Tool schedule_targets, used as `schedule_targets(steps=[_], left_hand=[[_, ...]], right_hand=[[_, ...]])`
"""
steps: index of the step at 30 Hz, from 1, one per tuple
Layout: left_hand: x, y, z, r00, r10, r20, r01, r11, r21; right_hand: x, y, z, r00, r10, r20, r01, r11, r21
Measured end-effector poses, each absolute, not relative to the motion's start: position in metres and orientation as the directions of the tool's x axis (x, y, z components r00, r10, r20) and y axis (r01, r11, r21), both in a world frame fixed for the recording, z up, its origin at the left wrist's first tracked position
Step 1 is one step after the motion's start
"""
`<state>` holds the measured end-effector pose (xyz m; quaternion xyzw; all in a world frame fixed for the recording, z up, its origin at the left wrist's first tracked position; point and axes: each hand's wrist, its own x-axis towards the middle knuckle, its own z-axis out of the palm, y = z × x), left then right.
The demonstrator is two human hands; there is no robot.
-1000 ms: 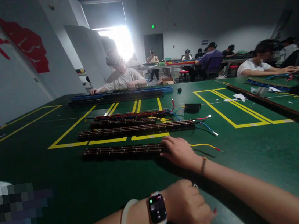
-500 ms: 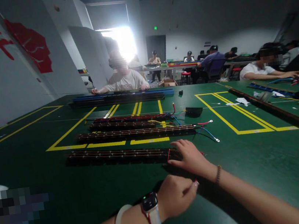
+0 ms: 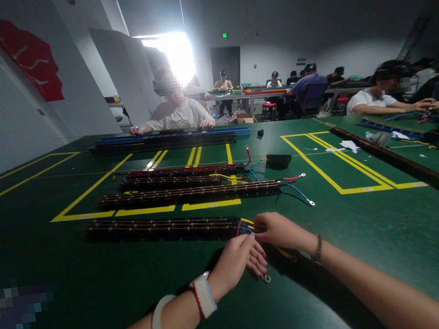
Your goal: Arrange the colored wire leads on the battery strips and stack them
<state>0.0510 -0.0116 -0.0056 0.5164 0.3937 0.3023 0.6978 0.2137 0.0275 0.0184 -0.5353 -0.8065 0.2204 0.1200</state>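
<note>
The nearest long black strip (image 3: 163, 229), with thin copper-coloured lines along its top, lies across the green table. Yellow and blue wires (image 3: 246, 227) come out of its right end. My right hand (image 3: 281, 230), wearing a beaded bracelet, is closed around these wires just beyond that end. My left hand (image 3: 238, 257), with a watch band and a pale bangle, pinches at the same bundle beside it. A ring terminal (image 3: 267, 278) on a red wire pokes out below my left fingers. Another terminal (image 3: 293, 258) hangs on a yellow wire under my right hand. My fingertips partly hide the wires.
Behind the nearest strip lies a similar strip (image 3: 190, 192) with red and blue terminal wires, then shorter ones (image 3: 173, 181). A black block (image 3: 278, 160) sits to their right. A long dark bar (image 3: 403, 166) runs along the right. Co-workers (image 3: 180, 114) sit across the table.
My left hand has moved forward to the wire bundle, and its fingers now grip there. My right hand has closed from a spread pose over the strip's end. The yellow and blue wires now show.
</note>
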Motion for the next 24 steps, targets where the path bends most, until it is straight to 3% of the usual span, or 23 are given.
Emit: schedule_targets(steps=[4,6,10,14,20,24], left_hand=[[0.051,-0.01,-0.007,0.492,0.834,-0.249,-0.032,0.303,0.952],[0.051,-0.01,-0.006,0.481,0.839,-0.254,-0.071,0.326,0.943],[0.051,-0.009,-0.005,0.483,0.836,-0.26,-0.197,0.393,0.898],[0.052,-0.01,-0.007,0.469,0.847,-0.249,-0.267,0.405,0.875],[0.053,-0.012,-0.007,0.413,0.879,-0.238,-0.334,0.389,0.859],[0.051,-0.012,-0.007,0.421,0.872,-0.249,-0.325,0.402,0.856]], right_hand=[[0.21,0.024,0.022,-0.358,0.934,-0.019,0.8,0.296,-0.522],[0.207,0.021,0.025,-0.353,0.935,-0.011,0.835,0.31,-0.454],[0.201,0.013,0.031,-0.357,0.933,0.05,0.911,0.36,-0.204],[0.191,0.003,0.033,-0.435,0.9,0.01,0.9,0.435,-0.015],[0.178,-0.005,0.025,-0.547,0.834,0.066,0.833,0.536,0.139],[0.173,-0.01,0.021,-0.573,0.811,0.119,0.819,0.558,0.135]])
